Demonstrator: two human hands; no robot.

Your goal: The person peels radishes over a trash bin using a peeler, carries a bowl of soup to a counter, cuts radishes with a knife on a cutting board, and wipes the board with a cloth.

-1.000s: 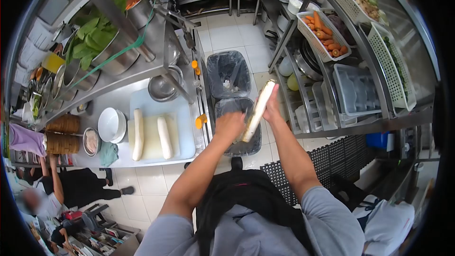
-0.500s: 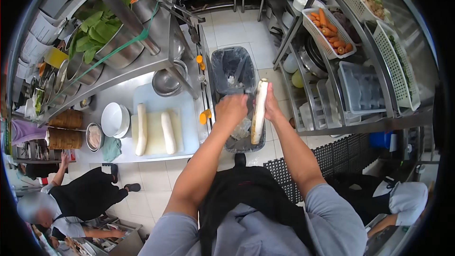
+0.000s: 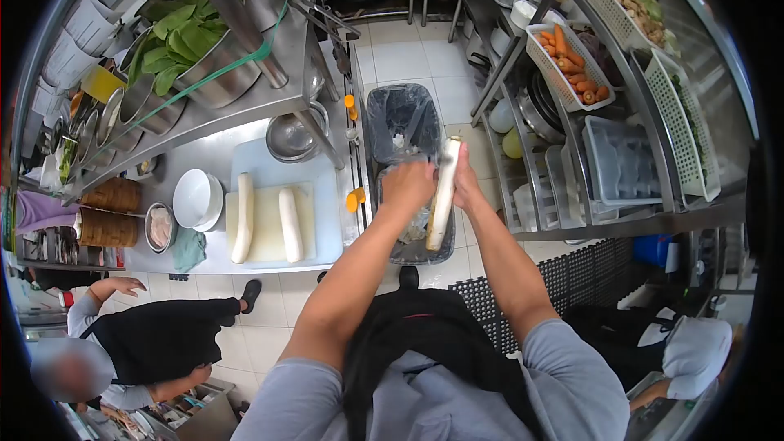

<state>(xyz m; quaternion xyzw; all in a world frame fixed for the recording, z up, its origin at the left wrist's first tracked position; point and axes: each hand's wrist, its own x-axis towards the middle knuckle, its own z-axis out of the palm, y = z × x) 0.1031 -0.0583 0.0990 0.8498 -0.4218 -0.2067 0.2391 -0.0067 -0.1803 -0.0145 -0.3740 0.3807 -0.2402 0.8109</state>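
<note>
Root (image 3: 442,200), long and white with brownish patches, slants over the near bin (image 3: 420,261), held firmly in the person's right grip (image 3: 466,180), which wraps its right side. Close on its other side is the left grip (image 3: 408,186), fingers curled; from where I stand I cannot tell whether it holds anything.

Beyond, the far bin (image 3: 425,114) has pale scraps (image 3: 399,142) in its dark liner. To the left, on the steel desk (image 3: 211,155), two other roots (image 3: 289,224) lie apart, roughly side by side, on a yellow board (image 3: 268,208), itself on a larger blue board (image 3: 327,224). White bowls (image 3: 194,198) sit left of these, near a green cloth (image 3: 189,251). Carrots (image 3: 569,65) fill a basket (image 3: 590,106) on the right-hand shelves. A co-worker (image 3: 155,339) in a black apron stands well apart, lower left.
</note>
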